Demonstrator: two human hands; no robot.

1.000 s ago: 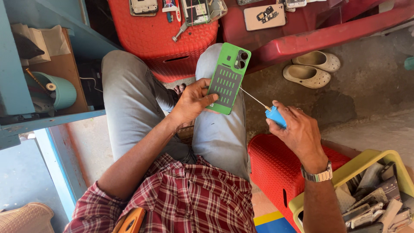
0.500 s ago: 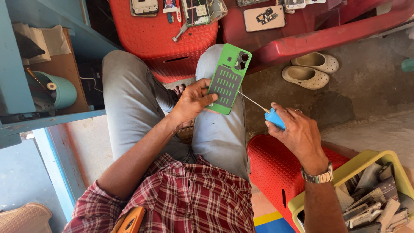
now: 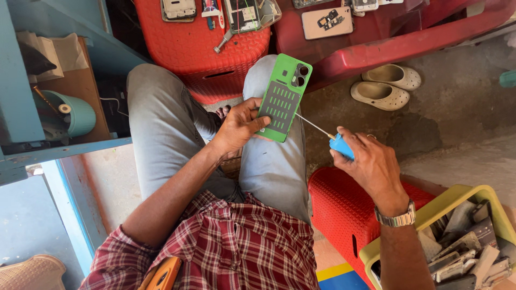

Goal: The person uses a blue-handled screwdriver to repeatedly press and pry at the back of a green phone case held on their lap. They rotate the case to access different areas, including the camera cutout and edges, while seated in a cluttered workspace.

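My left hand [image 3: 237, 128] grips a green phone back cover [image 3: 283, 95] with a grey perforated panel and a camera cutout, held over my right knee. My right hand [image 3: 371, 164] is closed around the blue handle of a thin screwdriver [image 3: 339, 144]. Its metal shaft points left, with the tip touching the cover's right edge. I sit in grey trousers and a red plaid shirt.
A red plastic stool [image 3: 207, 45] ahead carries opened phones and small tools. A second red stool [image 3: 341, 212] stands under my right arm. A yellow bin [image 3: 446, 215] of phone parts sits at lower right. Pale sandals [image 3: 384, 86] lie on the concrete floor. Blue shelves [image 3: 54, 96] stand left.
The screwdriver tip has stayed at the cover's right edge; both hands shifted only slightly.
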